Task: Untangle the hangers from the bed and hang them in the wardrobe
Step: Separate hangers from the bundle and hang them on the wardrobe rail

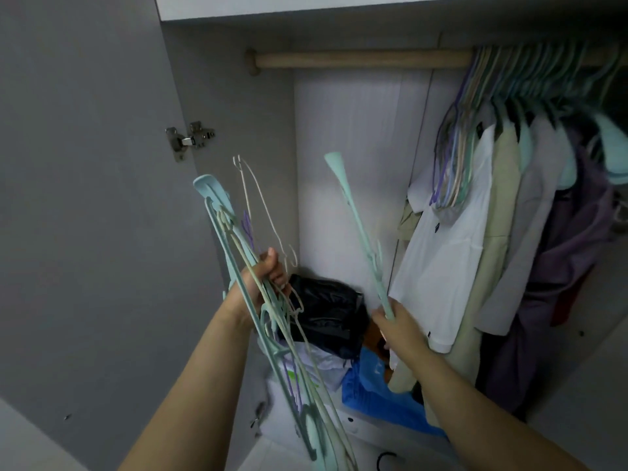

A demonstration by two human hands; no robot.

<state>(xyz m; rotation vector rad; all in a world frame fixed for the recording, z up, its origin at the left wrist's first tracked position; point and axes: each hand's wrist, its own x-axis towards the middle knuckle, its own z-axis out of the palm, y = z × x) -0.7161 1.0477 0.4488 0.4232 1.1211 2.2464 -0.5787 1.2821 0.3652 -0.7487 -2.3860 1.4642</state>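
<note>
I face the open wardrobe with its wooden rail [356,59] across the top. My left hand [263,283] grips a tangled bundle of hangers [234,253], mint green, cream and purple, held upright at the lower left. My right hand [396,322] holds the lower end of a single mint green hanger [356,226], seen edge-on and tilted up toward the rail. Both hands are well below the rail. The rail's left half is bare.
On the rail's right hang several empty hangers [455,164] and clothes, with a white shirt [452,253] nearest. Black [326,311] and blue bags [380,396] lie on the wardrobe floor below my hands. The open grey door [85,198] stands to the left.
</note>
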